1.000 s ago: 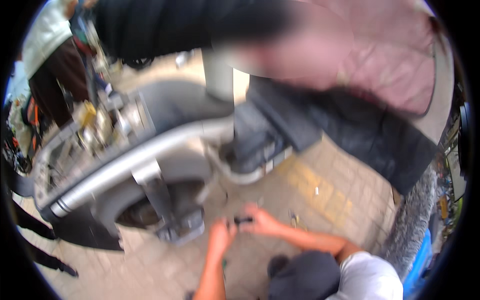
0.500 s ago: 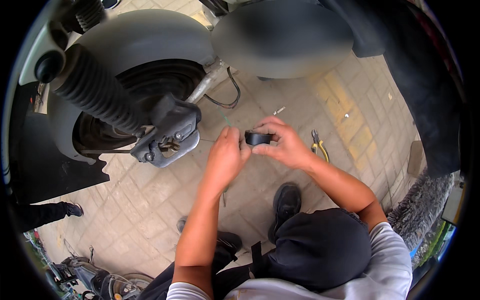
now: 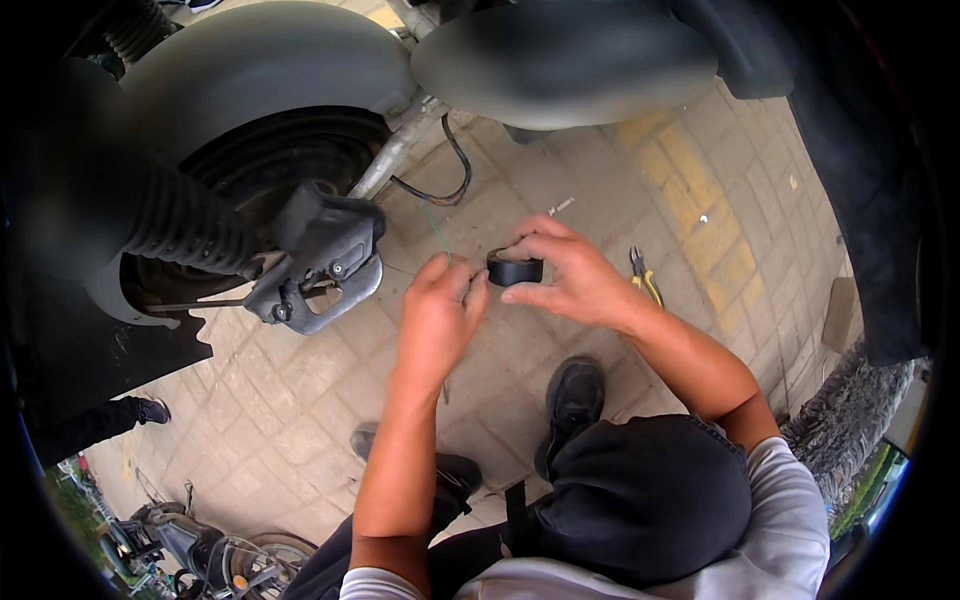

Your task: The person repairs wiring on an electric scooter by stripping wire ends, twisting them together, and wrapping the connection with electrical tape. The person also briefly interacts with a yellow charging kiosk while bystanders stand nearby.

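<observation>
My right hand (image 3: 572, 272) grips a roll of black tape (image 3: 515, 270) between the thumb and fingers, held on edge above the paving. Just left of it, my left hand (image 3: 440, 310) is closed in a pinch, its fingertips close to the roll. A thin green wire (image 3: 437, 228) runs down from beside a dark cable (image 3: 465, 180) to the left fingers and disappears there. What else those fingers pinch is hidden.
A scooter's rear wheel (image 3: 270, 150) with its grey metal bracket (image 3: 335, 285) stands to the left. The dark cable loops below its frame. Yellow-handled pliers (image 3: 645, 275) lie on the paving, right of my right hand. My shoe (image 3: 577, 395) is below the hands.
The wheel and bracket sit a little farther left and higher in the picture. My left hand has shifted slightly left, and more of the green wire shows above it. The right hand still holds the tape.
</observation>
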Action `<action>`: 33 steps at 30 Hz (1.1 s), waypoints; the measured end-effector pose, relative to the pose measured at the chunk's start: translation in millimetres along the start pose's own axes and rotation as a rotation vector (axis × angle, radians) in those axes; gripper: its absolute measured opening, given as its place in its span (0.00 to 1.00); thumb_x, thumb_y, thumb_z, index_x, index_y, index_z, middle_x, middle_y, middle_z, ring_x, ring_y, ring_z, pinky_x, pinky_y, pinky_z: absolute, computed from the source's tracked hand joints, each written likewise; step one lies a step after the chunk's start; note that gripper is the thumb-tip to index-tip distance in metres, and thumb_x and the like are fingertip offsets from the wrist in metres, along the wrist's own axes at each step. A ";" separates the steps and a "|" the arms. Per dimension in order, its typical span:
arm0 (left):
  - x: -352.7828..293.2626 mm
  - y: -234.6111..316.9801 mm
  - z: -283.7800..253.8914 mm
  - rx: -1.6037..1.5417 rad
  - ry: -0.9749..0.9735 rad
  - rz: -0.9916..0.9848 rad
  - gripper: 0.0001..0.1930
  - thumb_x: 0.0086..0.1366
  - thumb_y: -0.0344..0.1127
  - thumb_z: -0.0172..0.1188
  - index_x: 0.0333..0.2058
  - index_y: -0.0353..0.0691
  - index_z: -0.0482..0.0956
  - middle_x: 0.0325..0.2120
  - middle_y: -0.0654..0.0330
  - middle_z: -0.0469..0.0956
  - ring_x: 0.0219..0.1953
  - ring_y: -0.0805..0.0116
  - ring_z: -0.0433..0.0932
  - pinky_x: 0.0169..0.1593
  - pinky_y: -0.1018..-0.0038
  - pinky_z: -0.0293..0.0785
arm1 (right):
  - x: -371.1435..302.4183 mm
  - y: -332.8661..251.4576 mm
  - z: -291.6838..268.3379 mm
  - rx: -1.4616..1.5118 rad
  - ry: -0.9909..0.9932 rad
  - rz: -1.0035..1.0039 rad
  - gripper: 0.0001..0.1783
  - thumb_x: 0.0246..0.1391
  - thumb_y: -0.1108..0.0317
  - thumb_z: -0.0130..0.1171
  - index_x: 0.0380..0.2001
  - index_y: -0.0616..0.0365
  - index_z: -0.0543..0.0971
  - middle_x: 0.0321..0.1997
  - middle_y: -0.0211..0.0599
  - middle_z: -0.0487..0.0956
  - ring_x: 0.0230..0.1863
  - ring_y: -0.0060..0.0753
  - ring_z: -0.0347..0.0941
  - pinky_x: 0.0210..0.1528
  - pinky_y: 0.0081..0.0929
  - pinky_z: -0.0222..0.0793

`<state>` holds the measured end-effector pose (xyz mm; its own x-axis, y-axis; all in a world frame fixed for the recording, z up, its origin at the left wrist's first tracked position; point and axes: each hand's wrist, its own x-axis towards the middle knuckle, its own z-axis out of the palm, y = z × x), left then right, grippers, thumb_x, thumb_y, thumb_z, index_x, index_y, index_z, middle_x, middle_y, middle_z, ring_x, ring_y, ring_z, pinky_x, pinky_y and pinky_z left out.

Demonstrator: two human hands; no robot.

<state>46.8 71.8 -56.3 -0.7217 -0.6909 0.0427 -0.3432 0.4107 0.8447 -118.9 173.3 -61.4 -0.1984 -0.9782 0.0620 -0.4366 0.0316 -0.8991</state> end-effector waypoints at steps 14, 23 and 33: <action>-5.4 -5.5 5.0 -0.112 0.029 -0.073 0.05 0.51 0.24 0.61 0.29 0.34 0.79 0.25 0.54 0.73 0.26 0.55 0.74 0.31 0.68 0.72 | -5.4 6.0 -0.5 0.072 -0.042 0.007 0.20 0.40 0.65 0.71 0.36 0.63 0.78 0.41 0.41 0.74 0.44 0.43 0.71 0.47 0.33 0.67; -6.2 -11.2 7.2 0.110 0.078 0.057 0.03 0.53 0.24 0.59 0.28 0.34 0.76 0.23 0.56 0.74 0.26 0.58 0.75 0.32 0.68 0.72 | -1.9 -0.3 4.6 0.020 -0.065 0.007 0.20 0.38 0.64 0.72 0.34 0.63 0.78 0.40 0.41 0.74 0.42 0.45 0.72 0.45 0.35 0.68; -8.1 -29.1 0.4 -0.960 -0.046 -0.576 0.02 0.62 0.27 0.54 0.32 0.36 0.74 0.24 0.67 0.70 0.25 0.78 0.62 0.30 0.79 0.60 | -0.8 13.6 14.7 0.838 -0.126 0.247 0.17 0.52 0.64 0.65 0.41 0.64 0.77 0.44 0.32 0.75 0.45 0.24 0.71 0.44 0.21 0.68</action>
<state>62.4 65.8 -81.4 -0.6331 -0.5992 -0.4901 -0.0418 -0.6058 0.7945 -111.7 171.4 -80.0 -0.0823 -0.9803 -0.1796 0.4031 0.1320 -0.9056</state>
